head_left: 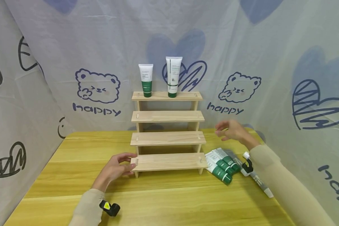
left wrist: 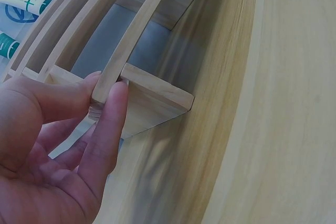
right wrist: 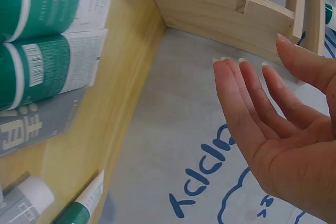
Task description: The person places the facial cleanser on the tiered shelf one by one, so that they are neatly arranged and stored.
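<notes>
A light wooden four-step rack (head_left: 169, 162) stands on the table. My left hand (head_left: 115, 169) pinches the left end of its lowest shelf; in the left wrist view, thumb and fingers of the left hand (left wrist: 68, 124) hold the board's end (left wrist: 113, 74). On the top shelf two white-and-green tubes stand upright, a shorter one (head_left: 146, 80) and a taller one (head_left: 173, 77). To the right of the rack, my right hand (head_left: 233, 130) is raised with nothing in it, fingers loosely bent, as the right wrist view also shows of the right hand (right wrist: 283, 124).
Several white-and-green tubes (head_left: 220, 166) lie beside the rack's right foot. Grey tubes lie next to them, one (head_left: 261, 185) with a white cap, partly under the right forearm. Printed cloth (head_left: 101, 37) hangs behind and at both sides of the yellow wooden table (head_left: 147, 204).
</notes>
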A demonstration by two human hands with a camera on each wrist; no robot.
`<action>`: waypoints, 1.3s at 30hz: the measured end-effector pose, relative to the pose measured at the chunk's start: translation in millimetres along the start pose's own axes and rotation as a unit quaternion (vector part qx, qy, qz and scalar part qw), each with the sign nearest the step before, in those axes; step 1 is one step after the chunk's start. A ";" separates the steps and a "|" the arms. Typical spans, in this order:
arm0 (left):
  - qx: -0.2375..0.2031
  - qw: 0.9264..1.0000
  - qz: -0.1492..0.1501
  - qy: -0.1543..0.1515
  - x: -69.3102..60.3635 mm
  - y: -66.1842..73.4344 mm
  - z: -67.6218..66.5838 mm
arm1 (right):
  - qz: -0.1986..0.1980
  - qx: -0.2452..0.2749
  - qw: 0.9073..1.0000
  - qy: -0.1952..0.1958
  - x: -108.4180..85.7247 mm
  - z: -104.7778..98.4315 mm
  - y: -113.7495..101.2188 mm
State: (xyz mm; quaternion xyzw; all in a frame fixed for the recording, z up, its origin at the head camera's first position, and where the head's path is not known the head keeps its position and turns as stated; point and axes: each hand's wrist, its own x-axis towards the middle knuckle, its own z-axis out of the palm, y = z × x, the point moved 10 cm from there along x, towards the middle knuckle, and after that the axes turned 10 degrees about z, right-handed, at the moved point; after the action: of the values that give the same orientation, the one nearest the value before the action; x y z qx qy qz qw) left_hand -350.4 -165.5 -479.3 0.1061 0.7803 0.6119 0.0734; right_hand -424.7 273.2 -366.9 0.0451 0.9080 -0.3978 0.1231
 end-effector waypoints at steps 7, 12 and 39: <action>-0.002 1.000 -0.001 -0.001 -0.2 -0.7 0.1 | 0.002 -0.022 0.999 -0.027 -2.2 16.4 9.6; 0.000 1.000 0.000 -0.001 -0.4 -0.8 0.1 | -0.002 -0.038 0.998 -0.057 -6.1 32.4 14.4; -0.002 1.000 -0.002 0.001 -0.1 -0.3 -0.1 | -0.029 -0.143 0.979 -0.143 -28.1 85.3 35.9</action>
State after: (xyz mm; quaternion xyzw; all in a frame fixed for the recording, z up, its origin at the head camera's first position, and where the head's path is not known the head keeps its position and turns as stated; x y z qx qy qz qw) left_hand -350.3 -165.7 -479.6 0.1039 0.7795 0.6133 0.0742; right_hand -375.0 235.4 -440.9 -0.0571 0.9293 -0.2700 0.2455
